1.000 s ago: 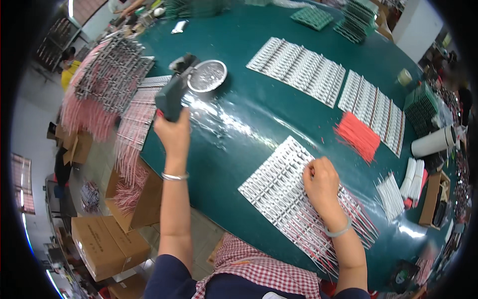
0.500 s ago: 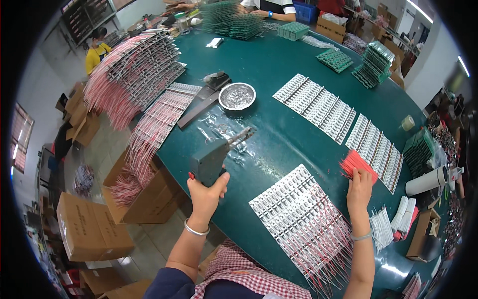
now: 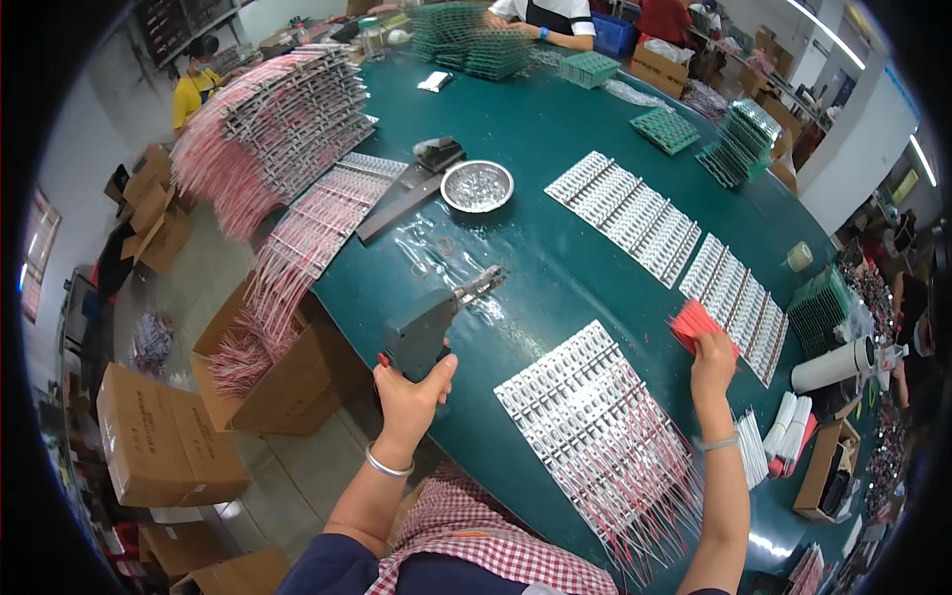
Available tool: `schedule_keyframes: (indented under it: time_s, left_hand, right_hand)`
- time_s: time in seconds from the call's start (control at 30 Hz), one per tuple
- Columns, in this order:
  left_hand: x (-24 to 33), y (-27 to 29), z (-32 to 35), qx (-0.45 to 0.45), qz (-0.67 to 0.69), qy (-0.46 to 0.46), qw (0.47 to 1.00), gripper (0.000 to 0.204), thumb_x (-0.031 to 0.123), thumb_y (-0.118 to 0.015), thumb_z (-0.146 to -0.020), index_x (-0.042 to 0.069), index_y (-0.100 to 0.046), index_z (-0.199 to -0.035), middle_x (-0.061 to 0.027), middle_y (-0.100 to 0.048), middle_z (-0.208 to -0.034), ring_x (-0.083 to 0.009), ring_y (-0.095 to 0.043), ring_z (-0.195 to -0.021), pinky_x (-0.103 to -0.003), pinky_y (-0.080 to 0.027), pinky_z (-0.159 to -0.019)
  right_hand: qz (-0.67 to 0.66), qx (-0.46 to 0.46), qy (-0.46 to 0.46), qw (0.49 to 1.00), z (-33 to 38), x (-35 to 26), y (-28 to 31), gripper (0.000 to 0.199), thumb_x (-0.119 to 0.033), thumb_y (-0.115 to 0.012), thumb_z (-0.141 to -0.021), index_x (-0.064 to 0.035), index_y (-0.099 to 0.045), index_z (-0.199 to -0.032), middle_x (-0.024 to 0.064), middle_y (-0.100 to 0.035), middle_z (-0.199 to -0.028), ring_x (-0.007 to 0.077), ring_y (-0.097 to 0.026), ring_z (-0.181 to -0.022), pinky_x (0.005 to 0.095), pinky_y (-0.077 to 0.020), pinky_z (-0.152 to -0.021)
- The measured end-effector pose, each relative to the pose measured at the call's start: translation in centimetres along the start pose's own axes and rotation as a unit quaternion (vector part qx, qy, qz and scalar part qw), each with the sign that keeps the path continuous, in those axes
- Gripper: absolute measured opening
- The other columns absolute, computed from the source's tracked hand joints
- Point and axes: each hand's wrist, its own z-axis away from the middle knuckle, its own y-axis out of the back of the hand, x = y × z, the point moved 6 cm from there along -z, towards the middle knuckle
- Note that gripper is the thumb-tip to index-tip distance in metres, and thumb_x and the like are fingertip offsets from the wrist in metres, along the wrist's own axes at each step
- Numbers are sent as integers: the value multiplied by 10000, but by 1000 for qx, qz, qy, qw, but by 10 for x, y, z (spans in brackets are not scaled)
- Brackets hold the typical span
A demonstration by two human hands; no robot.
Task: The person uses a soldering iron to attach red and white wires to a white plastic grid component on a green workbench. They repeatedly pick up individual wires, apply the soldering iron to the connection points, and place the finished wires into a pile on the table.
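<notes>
My left hand (image 3: 412,402) is wrapped round the grip of a dark grey pistol-shaped tool (image 3: 418,329). Its slim metal nose points away and to the right, above the green table. On the right, my right hand (image 3: 712,369) has its fingers closed on a bundle of red wires (image 3: 694,322). Between my forearms lies a white LED board panel (image 3: 550,382); red and white wires hang from its nearer right rows. Two more white panels, an upper one (image 3: 623,213) and a lower one (image 3: 736,307), lie beyond without such wires.
A metal bowl (image 3: 477,186) of small bits stands beside a dark metal cutter (image 3: 402,206). Wired panels (image 3: 297,109) are stacked at the left edge, above an open carton (image 3: 288,397). White wire bundles (image 3: 790,426) and a white bottle (image 3: 831,365) sit at right. Co-workers are beyond.
My view has shifted slightly. My left hand keeps hold of the tool, and its nose has tipped a little lower. My right hand stays at the red wires, with little movement.
</notes>
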Motion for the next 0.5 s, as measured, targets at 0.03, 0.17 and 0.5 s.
schedule_keyframes:
  time_s: [0.03, 0.17, 0.5]
  left_hand:
    - [1, 0, 1, -4, 2, -2, 1000, 213, -5, -732, -820, -49, -659, -1016, -62, -650, -763, -97, -562, -522, -233, -425, -441]
    - [4, -5, 3, 15, 22, -5, 1000, 205, -20, -727, -828, -48, -656, -1018, -66, -665, -821, -89, -560, -530, -229, -424, -442]
    - [1, -1, 10, 14, 9, -17, 1000, 299, -51, -682, -819, -73, -607, -1107, -151, -665, -978, -104, -517, -501, -244, -393, -414]
  right_hand:
    - [2, -4, 9, 1000, -4, -1, 4, 63, -2, -644, -812, -46, -655, -856, 120, -598, -814, 320, -595, -815, 412, -489, -704]
    - [17, -9, 47, 999, -25, -7, 31, 112, 3, -608, -793, -34, -660, -885, 131, -589, -834, 324, -602, -825, 423, -493, -698]
    - [172, -279, 178, 928, -63, -70, 61, 96, -28, -681, -733, -48, -703, -825, 145, -650, -877, 288, -675, -868, 388, -549, -710]
